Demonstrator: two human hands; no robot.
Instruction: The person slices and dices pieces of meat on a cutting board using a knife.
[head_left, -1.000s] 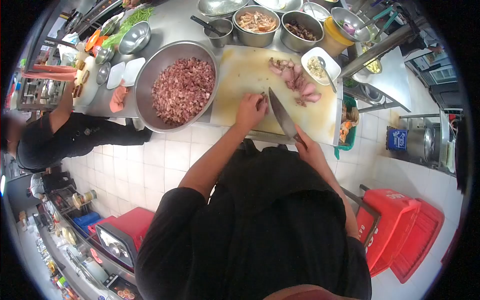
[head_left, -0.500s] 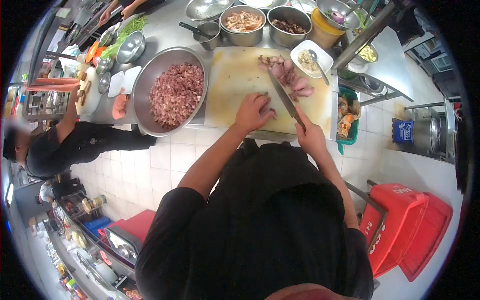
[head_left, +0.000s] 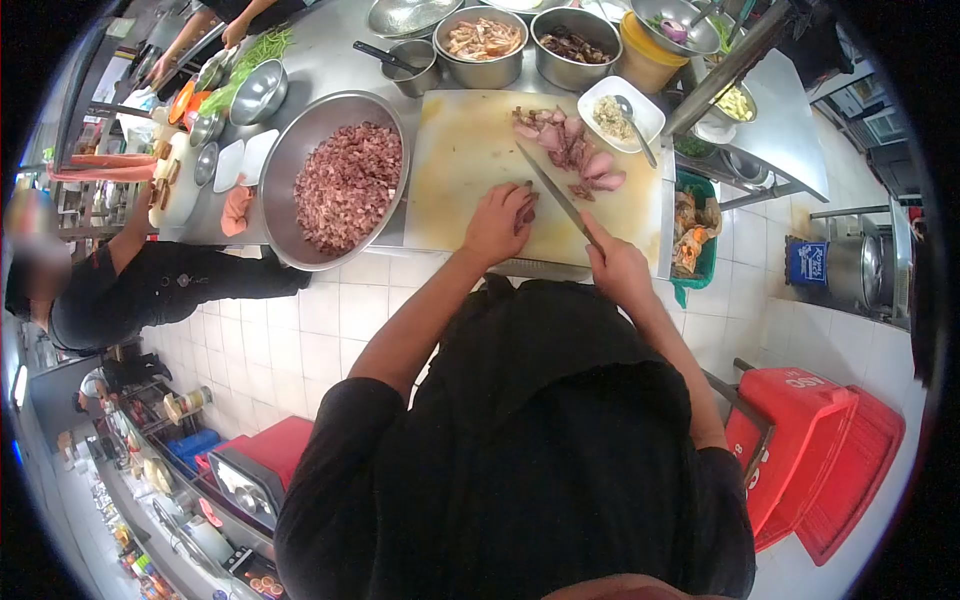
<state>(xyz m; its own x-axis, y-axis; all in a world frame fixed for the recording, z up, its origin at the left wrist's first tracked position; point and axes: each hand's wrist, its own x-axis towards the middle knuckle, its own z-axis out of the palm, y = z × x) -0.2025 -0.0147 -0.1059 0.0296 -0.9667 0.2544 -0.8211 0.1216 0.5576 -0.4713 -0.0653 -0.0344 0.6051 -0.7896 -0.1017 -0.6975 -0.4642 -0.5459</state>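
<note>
A knife (head_left: 563, 199) is in my right hand (head_left: 617, 264), its blade pointing up and left over the cutting board (head_left: 450, 150). Near the board's front edge my left hand (head_left: 498, 224) has its fingers curled round a small piece of meat (head_left: 526, 207). Purple-pink meat pieces (head_left: 568, 145) lie in a loose pile on the board's right part, beyond the blade. Left of the board stands a large steel bowl (head_left: 275, 190) with diced meat (head_left: 350, 185).
Pots (head_left: 480, 70) of food stand behind the board. A white dish (head_left: 640, 110) with a spoon sits at its back right corner. A green bin (head_left: 705, 255) is beside the counter. A co-worker (head_left: 150, 285) stands at left; another person's arms show at upper left.
The knife has swung lower and left, closer to my left hand. My left fingers, looser half a second ago, are curled round the meat piece. The whole view has shifted slightly.
</note>
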